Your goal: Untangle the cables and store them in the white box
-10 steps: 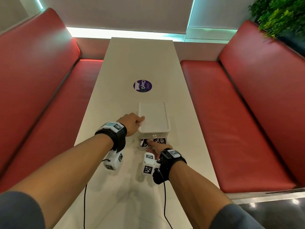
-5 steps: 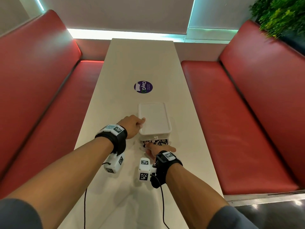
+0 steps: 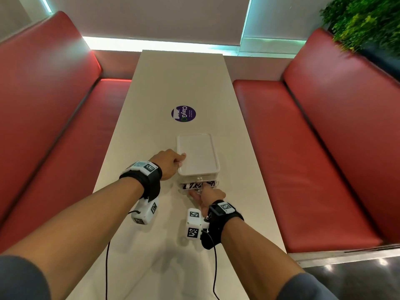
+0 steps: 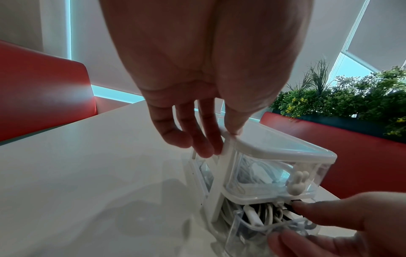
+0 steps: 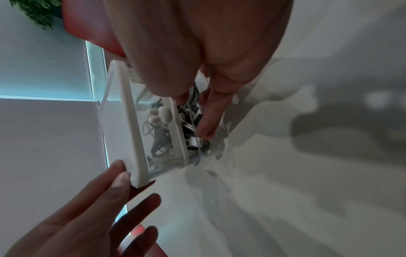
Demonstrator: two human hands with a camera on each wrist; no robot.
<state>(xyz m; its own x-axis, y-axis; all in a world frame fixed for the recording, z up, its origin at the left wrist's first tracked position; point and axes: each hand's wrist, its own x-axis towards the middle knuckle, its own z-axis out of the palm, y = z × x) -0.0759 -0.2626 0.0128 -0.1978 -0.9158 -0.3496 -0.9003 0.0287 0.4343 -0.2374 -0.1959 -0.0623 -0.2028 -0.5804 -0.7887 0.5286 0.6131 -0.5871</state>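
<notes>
The white box (image 3: 195,152) (image 4: 274,144) (image 5: 123,121) stands mid-table, with two clear drawers facing me. My left hand (image 3: 171,161) (image 4: 219,140) grips its near left corner, thumb on the lid, fingers down the side. The lower drawer (image 3: 199,186) (image 4: 252,231) is pulled partly out and holds black and white cables (image 4: 265,212) (image 5: 191,125). My right hand (image 3: 205,193) (image 4: 307,224) pinches the drawer's front wall, one finger on the cables inside, the others under the front. The closed upper drawer (image 4: 263,173) holds coiled white cable behind a rabbit-shaped knob (image 4: 296,184).
A round purple sticker (image 3: 183,113) lies on the table (image 3: 151,137) beyond the box. Red benches (image 3: 303,148) run along both long sides. A green plant (image 3: 363,20) stands behind the right bench. Thin black wires hang from my wrist cameras toward the near edge.
My right hand has turned slightly at the drawer front, its wrist drawn a little toward me. The left hand and the box stay put.
</notes>
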